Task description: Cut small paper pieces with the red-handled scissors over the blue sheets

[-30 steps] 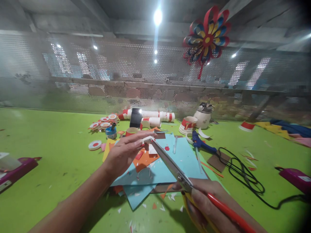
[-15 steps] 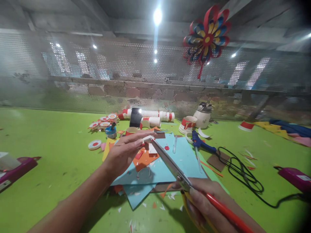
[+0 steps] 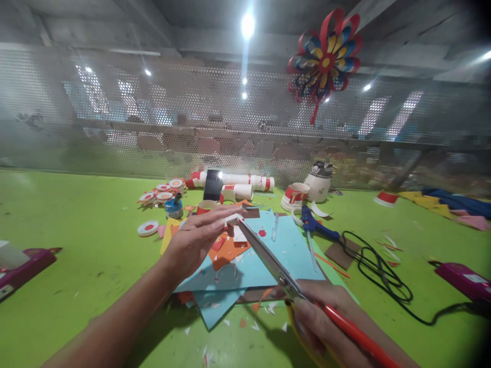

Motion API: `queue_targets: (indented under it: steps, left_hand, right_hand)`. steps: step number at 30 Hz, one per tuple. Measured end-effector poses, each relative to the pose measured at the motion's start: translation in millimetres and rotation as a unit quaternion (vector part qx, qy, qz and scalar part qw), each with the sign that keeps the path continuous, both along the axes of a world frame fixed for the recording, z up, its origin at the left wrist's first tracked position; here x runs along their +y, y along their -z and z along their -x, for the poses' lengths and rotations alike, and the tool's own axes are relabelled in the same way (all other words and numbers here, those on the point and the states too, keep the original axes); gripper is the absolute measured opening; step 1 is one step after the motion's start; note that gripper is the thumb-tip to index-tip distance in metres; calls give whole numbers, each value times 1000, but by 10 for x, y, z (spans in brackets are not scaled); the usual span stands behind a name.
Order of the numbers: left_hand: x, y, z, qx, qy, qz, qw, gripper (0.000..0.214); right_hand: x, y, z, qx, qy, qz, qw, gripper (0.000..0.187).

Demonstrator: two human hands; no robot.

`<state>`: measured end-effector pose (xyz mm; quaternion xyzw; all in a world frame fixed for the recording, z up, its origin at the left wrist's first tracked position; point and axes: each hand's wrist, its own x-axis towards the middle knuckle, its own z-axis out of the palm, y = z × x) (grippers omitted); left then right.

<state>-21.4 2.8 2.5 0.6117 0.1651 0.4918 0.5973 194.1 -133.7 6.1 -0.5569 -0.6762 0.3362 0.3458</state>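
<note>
Left hand pinches white paper piece; right hand, apart, grips scissors, meeting it just beyond left hand; positions essentially unchanged over one second, cutting apparently paused.

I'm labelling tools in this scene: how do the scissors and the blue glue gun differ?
The scissors are gripped in the right hand; the glue gun is unheld. The scissors have silvery metal blades, while the glue gun's body is blue. The glue gun trails a black cord; the scissors show none. Both are hand tools.
</note>
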Motion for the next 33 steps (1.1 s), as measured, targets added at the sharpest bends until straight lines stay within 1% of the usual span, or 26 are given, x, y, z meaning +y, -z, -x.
queue_targets:
  steps: [4,7,9,11,16,20,22,24,27,28,29,31,33]
  left_hand:
    - [-17,-16,-7,1,-4,4,1000,28]
    - [-19,-16,-10,1,-7,15,1000,28]
    - [-12,-9,-10,0,-7,16,1000,28]
    - [-3,-2,-8,0,-6,12,1000,28]
    - [0,-9,-9,9,1,12,1000,28]
    - [-12,-25,-19,13,6,17,1000,27]
    - [-14,-23,-20,3,11,29,1000,28]
    - [-13,-18,-16,-11,16,41,999,29]
    - [-11,-14,-9,-23,12,46,999,30]
    - [-11,-15,-10,-22,9,42,999,32]
    - [-13,-19,-13,-20,3,34,999,34]
    - [-24,-29,-25,-16,-12,11,1000,39]
    - [-43,-42,-42,-19,-32,-5,999,45]
  right_hand:
    - [63,19,-38,-13,-39,-12,999,52]
    - [104,19,-47,-17,-45,-30,998,45]
    - [116,5,-44,-13,-61,-20,998,43]
    - [116,-17,-40,-8,-79,-9,997,42]
    - [92,-76,-43,11,-73,-42,996,49]
    - [86,-120,-45,-13,-72,-28,997,47]
    - [78,-124,-44,-21,-59,-33,998,45]
    - [61,-105,-41,-8,-53,-16,998,46]
    - [24,-58,-41,30,-67,24,997,50]
    - [11,-46,-40,32,-68,20,997,50]
    - [0,-39,-39,23,-65,0,998,48]
    - [-15,-38,-27,-14,-57,-58,997,38]
    - [-17,-34,-2,-54,-57,-101,992,25]
